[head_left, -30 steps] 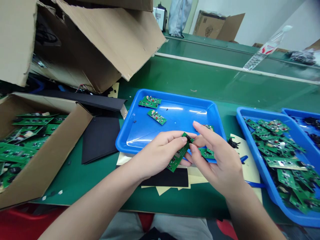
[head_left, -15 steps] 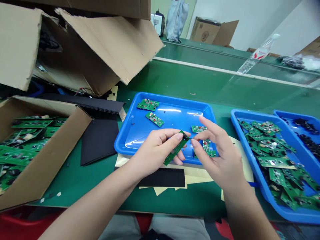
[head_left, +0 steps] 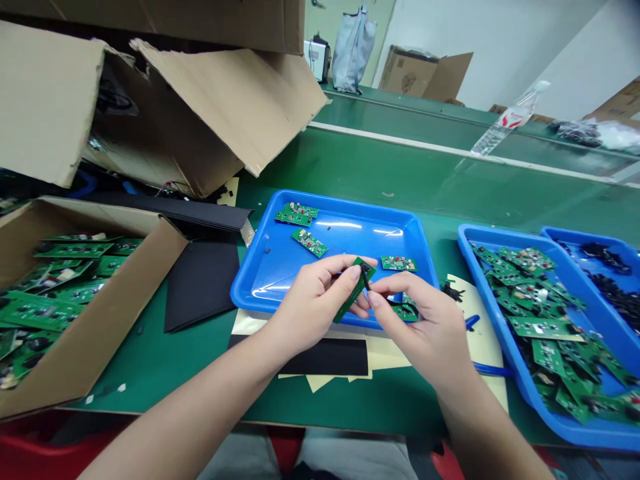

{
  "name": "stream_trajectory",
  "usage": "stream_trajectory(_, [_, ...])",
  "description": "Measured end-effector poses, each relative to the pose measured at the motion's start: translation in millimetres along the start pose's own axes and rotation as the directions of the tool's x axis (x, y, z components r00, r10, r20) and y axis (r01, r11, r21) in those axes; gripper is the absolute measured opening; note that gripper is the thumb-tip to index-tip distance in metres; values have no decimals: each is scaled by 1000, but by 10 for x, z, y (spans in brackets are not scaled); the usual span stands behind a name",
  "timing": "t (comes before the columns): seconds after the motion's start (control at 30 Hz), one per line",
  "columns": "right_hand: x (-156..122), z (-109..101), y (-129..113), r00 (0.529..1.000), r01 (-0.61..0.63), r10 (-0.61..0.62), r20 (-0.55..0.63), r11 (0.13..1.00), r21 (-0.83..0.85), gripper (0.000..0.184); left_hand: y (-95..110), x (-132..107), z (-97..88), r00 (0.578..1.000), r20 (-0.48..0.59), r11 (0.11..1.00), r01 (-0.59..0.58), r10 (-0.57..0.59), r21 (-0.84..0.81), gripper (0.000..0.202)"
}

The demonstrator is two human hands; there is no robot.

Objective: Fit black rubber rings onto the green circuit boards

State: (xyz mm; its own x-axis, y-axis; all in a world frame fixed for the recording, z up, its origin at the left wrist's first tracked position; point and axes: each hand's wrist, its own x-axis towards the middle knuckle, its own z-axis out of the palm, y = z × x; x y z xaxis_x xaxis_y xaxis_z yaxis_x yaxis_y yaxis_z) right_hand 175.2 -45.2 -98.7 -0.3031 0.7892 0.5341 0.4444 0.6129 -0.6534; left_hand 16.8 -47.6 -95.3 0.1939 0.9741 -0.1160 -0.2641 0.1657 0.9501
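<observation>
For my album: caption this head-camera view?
Left hand and right hand handle a green circuit board above a blue plastic tray.

My green workbench (head_left: 385, 170) runs across the whole frame. In the middle sits a blue plastic tray (head_left: 334, 201), with a cream paper sheet (head_left: 483, 333) poking out from under its lower right corner and a black strip (head_left: 325, 357) just below it. Toward the right edge lie two more blue trays (head_left: 493, 313), side by side. At the left, an open cardboard box (head_left: 125, 300) stands just beside a stack of black sheets (head_left: 200, 287).
</observation>
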Motion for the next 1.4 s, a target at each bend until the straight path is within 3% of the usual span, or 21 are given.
stream_trajectory(0.43, [35, 7, 34, 991, -113, 111, -72, 993, -26, 13, -1, 1, 22, 999, 31, 999, -33, 32, 25, 20])
stream_trajectory(0.7, [6, -7, 121, 988, 69, -93, -124, 980, -186, 9, -15, -6, -11, 996, 57, 988, -75, 67, 138, 20])
stream_trajectory(0.83, [20, -24, 208, 959, 213, -254, -128, 939, -268, 9, 0, -17, -25, 992, 112, 976, -78, 56, 203, 21])
stream_trajectory(0.97, [23, -38, 250, 943, 265, -310, -122, 919, -291, 11, 41, -35, -36, 980, 195, 965, -76, 27, 252, 21])
stream_trajectory(1.1, [19, -12, 232, 913, 341, -381, -145, 909, -241, 21, 105, -67, -57, 962, 271, 949, -115, 32, 294, 22])
stream_trajectory(1.17, [16, 6, 222, 902, 367, -398, -166, 911, -187, 36, 130, -76, -69, 959, 280, 934, -129, 32, 334, 24])
stream_trajectory(1.3, [10, -14, 216, 948, 238, -231, -220, 971, 2, 71, 117, -50, -101, 951, 273, 825, -266, 142, 499, 21])
stream_trajectory(1.4, [4, -88, 204, 982, 53, -34, -185, 994, 96, 52, 76, -13, -140, 925, 247, 742, -378, 287, 554, 22])
